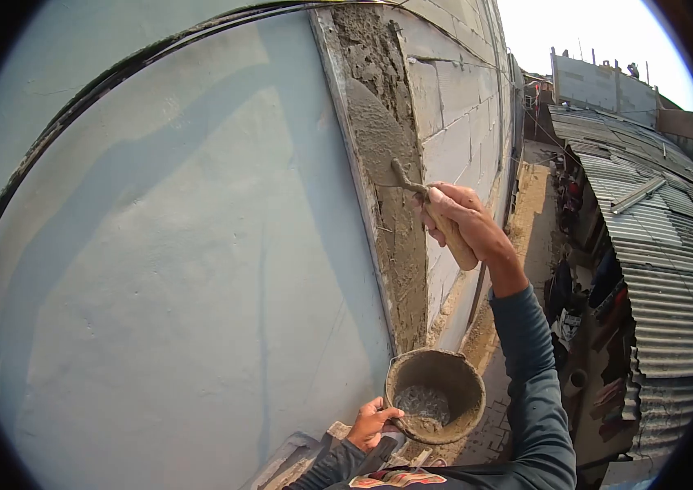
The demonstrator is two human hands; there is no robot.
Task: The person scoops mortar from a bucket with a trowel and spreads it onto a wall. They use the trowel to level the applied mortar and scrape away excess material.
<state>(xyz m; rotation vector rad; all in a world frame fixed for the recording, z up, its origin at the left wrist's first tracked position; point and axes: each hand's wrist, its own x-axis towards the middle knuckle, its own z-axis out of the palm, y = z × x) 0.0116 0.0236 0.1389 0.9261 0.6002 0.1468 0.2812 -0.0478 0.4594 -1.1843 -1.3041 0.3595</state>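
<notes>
My right hand is wrapped round the wooden handle of a trowel. The trowel's metal neck is coated in mortar, and its blade lies against the wet mortar strip between a pale blue wall and a block wall, hard to tell from the mortar. Lower down, my left hand grips the rim of a round bucket at its left side. Grey mortar lies in the bottom of the bucket, and its inner wall is smeared with it.
The pale blue wall fills the left, with dark cables arching across it. White blockwork stands right of the strip. Far below runs a narrow paved alley, beside corrugated metal roofs.
</notes>
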